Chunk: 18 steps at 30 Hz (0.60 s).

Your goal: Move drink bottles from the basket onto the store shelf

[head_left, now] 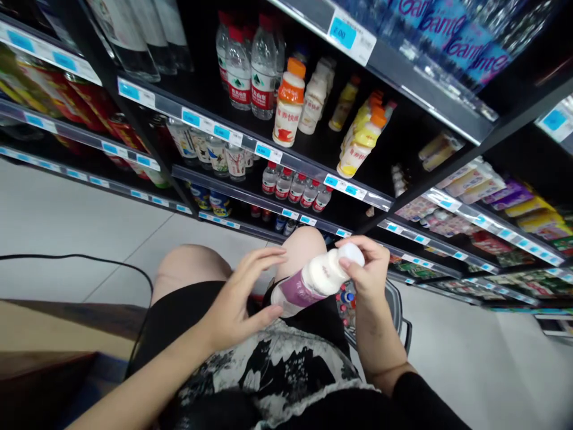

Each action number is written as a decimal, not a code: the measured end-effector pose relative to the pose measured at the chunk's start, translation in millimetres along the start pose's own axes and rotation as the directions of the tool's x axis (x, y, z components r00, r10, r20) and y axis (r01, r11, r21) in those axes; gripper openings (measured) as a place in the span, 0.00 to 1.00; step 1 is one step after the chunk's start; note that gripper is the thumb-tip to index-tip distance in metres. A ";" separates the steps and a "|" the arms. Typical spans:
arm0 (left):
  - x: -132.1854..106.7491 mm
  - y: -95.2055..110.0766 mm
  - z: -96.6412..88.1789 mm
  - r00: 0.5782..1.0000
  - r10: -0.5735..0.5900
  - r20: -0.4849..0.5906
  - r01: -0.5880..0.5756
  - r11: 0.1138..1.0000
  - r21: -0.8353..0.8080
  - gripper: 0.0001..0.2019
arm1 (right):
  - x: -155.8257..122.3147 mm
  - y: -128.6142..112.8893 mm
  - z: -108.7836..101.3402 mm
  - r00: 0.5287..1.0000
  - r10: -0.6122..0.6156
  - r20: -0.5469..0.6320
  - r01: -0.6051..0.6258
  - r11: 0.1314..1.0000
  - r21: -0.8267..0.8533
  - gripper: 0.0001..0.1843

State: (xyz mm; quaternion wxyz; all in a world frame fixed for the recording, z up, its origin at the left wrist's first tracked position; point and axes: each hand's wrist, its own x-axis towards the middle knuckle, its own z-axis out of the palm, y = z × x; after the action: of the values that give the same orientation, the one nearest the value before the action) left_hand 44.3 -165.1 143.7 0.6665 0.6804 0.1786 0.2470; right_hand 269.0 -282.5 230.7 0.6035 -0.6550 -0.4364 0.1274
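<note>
The right hand [369, 266] holds a white plastic drink bottle [320, 278] with purple label, its thumb and fingers closed around the white cap [351, 255]. The bottle is tilted above the lap of the person, with the cap to the upper right and the base toward the left hand [244, 298]. This left hand is wide, the fingers spread and the thumb close to the base – whether it touches, I cannot tell.

In front, on a dark shelf [308, 143], stand an orange-capped bottle with orange label [287, 113], yellow-labelled bottles [358, 146] and red-capped water bottles [263, 80]. Smaller water bottles [297, 190] stand in a row one level lower. Beside the right forearm is a grey basket [394, 301] – some capped bottles [347, 297] are inside it. A black cable [107, 260] runs at the left.
</note>
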 end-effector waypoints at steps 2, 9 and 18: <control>-1.2 -6.6 9.3 0.987 -0.058 0.148 0.061 0.998 -0.022 0.44 | 3.8 1.0 11.6 0.996 0.070 0.047 -0.073 0.996 0.052 0.15; -4.5 -55.0 19.4 0.944 -0.313 0.106 0.324 0.939 -0.112 0.36 | 26.0 59.6 70.7 0.899 0.350 0.262 -0.403 0.896 0.188 0.19; -10.8 -149.2 -5.3 0.800 -0.600 0.014 0.501 0.654 -0.567 0.33 | -22.0 165.1 151.2 0.552 0.639 0.537 -0.827 0.501 0.254 0.30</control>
State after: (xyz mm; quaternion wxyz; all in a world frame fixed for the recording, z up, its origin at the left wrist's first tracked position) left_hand 45.3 -159.8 -5.8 0.8557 0.3509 0.3569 0.1312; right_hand 220.2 -177.7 37.8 0.5343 -0.5689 -0.1680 0.6022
